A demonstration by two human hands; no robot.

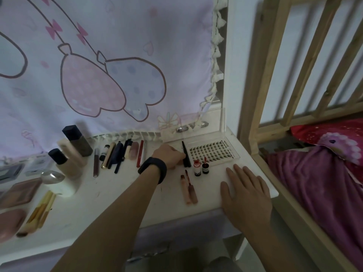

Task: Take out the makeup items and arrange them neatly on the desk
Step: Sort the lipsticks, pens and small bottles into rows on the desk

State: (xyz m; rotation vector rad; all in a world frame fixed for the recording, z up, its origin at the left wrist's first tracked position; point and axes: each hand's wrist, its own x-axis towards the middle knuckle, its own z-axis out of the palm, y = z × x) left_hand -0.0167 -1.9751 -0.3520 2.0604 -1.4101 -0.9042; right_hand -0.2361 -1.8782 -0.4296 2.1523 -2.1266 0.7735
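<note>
Both hands were out over the white desk (110, 209), well apart. The left hand (169, 157), a black band (153, 169) on its wrist, reached toward the back edge. Its fingers were curled at the lower end of a slim black tapered tool (185, 154), apparently pinching it, though blur hid the grip. The right hand (245, 191) lay palm down near the front right corner, fingers straight, holding nothing.

At the back right corner sat a clear plastic lash case (216, 124) with its lid standing upright. Rows of dark lash clusters (210, 153) lay in its tray, and the black tool lay just beside their left edge. Just in front of the case stood two small red-capped bottles (197, 170). Nearer the front edge, two pinkish tubes (189, 191) lay side by side.

Left of the left hand, a row of pens and sticks (117, 156) lay near the back edge. Beige foundation bottles with dark caps (68, 161) stood further left, and tan-handled brushes (39, 213) lay toward the front left.
</note>
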